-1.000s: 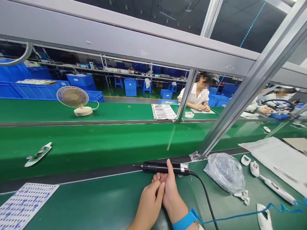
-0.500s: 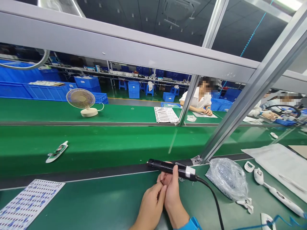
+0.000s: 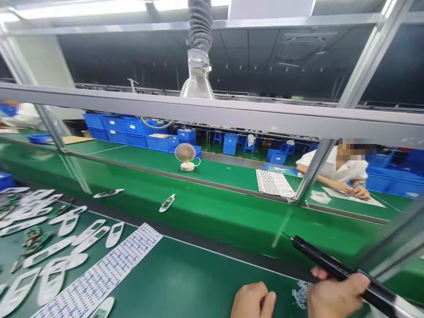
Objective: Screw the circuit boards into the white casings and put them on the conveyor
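Observation:
My right hand [image 3: 334,296] sits at the bottom right, wrapped round a black electric screwdriver [image 3: 331,265] whose tip points up and left over the conveyor. My left hand [image 3: 253,302] is just left of it at the bottom edge, fingers curled into a loose fist; whether it holds anything is hidden. A small heap of tiny screws [image 3: 300,297] lies on the green mat between the two hands.
Several white plastic casings [image 3: 66,240] lie on the mat at left beside a long label sheet [image 3: 102,274]. Two assemblies [image 3: 166,203] ride the green conveyor [image 3: 215,212]. A small fan [image 3: 186,157], blue bins and a seated person [image 3: 344,174] are beyond. A metal frame bar [image 3: 232,115] crosses above.
The view has swung left and up, so both hands now sit at the bottom right. The screwdriver has tilted, tip raised. The plastic bag and right-side casings have left view.

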{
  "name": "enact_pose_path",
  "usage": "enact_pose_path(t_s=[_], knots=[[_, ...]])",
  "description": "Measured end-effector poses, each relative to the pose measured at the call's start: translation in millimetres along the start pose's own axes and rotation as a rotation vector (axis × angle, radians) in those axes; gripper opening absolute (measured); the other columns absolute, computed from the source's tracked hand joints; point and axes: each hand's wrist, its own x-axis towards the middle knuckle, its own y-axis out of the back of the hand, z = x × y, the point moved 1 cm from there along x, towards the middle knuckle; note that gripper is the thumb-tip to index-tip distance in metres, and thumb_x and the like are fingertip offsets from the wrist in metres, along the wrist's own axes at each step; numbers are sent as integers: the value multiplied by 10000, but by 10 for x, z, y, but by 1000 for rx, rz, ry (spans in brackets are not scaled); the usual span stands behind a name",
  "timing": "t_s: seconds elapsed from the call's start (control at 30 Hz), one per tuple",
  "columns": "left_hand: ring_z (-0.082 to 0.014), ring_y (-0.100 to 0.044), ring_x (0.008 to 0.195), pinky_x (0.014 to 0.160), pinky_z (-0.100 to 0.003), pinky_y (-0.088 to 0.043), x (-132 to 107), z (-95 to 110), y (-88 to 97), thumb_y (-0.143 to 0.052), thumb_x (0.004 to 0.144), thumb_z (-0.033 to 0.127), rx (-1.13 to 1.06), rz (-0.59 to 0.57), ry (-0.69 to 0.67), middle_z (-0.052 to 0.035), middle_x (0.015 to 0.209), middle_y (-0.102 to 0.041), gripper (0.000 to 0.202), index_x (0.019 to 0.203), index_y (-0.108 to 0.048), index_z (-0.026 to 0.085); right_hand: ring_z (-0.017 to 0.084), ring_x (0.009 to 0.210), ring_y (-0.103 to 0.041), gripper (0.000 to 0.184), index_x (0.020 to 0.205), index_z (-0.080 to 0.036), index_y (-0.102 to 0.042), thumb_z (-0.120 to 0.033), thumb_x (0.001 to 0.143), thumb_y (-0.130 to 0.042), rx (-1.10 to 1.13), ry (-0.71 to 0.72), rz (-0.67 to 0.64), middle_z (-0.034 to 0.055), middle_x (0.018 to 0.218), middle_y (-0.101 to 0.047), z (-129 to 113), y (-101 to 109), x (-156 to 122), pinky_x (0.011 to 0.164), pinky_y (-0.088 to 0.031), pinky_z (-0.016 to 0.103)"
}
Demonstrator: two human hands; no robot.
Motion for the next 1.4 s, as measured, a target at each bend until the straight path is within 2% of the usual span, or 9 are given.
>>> enact_pose_path(t_s=[0.13, 0.33, 0.47, 0.63, 0.8, 0.9, 1.0, 1.13, 1.4], knots=[[-197, -624, 773, 676, -291, -402, 522, -269, 857, -450, 973, 451, 314, 146, 100, -27, 788, -678, 348, 729, -597, 251, 189, 430, -465, 327, 734, -269, -425, -542, 904, -490, -6, 16, -22, -34, 506, -453, 84, 63, 3, 366, -425, 351], [-392, -477, 1246, 961, -504, -399, 1243, -1436, 2545, -449, 966, 380, 537, 339, 546, -219, 1238, -578, 318, 1034, -652, 144, 206, 450, -487, 343, 710, -272, -423, -542, 918, -462, -39, -26, -31, -5, 488, -475, 94, -8, 3, 386, -435, 370], [-310, -547, 1176, 976, -522, -445, 1273, -2011, 2902, -599, 932, 416, 536, 265, 818, -140, 1224, -600, 348, 1134, -625, 133, 193, 433, -484, 333, 719, -258, -422, -523, 912, -481, -33, -43, -28, -13, 478, -479, 35, -66, -24, 380, -415, 350], [-222, -630, 1028, 899, -439, -534, 1389, -2161, 2796, -624, 944, 380, 428, 168, 858, -82, 1156, -639, 306, 1148, -625, 151, 175, 431, -468, 364, 713, -251, -434, -547, 923, -451, -14, -43, -68, -17, 467, -481, 30, -88, -3, 386, -411, 328], [-232, -648, 950, 843, -392, -514, 1616, -1815, 2555, -682, 878, 317, 261, 239, 676, -74, 1033, -669, 327, 1140, -573, 153, 176, 443, -469, 361, 726, -232, -500, -553, 889, -506, 10, -39, -69, -3, 531, -523, 113, -71, 78, 402, -390, 333], [-218, -674, 892, 782, -325, -502, 1519, -1410, 2040, -680, 846, 306, 70, 269, 504, -54, 991, -691, 448, 1228, -482, 181, 195, 580, -553, 303, 755, -207, -587, -498, 837, -604, 67, 11, -51, 34, 673, -584, 82, -90, 97, 520, -475, 353], [-183, -690, 775, 682, -289, -511, 1083, -931, 1296, -632, 865, 362, -152, 222, 386, -15, 938, -703, 524, 1316, -410, 212, 198, 693, -596, 252, 773, -190, -611, -438, 815, -605, 244, 104, -259, 32, 771, -583, -88, -179, 56, 658, -528, 376], [-198, -645, 766, 675, -303, -467, 418, -406, 608, -590, 869, 425, -241, 141, 255, 3, 813, -664, 246, 1011, -572, 225, 180, 632, -606, 181, 926, -187, -598, -309, 804, -653, 231, 146, -420, -9, 747, -613, -340, -297, -69, 645, -529, 370], [-241, -556, 854, 761, -359, -362, 287, -326, 584, -560, 927, 405, 152, 103, 88, -32, 856, -658, 201, 863, -597, 218, 155, 525, -579, 281, 947, -158, -594, -302, 782, -770, 4, 6, -694, -29, 599, -604, -271, -412, -385, 574, -469, 312]])
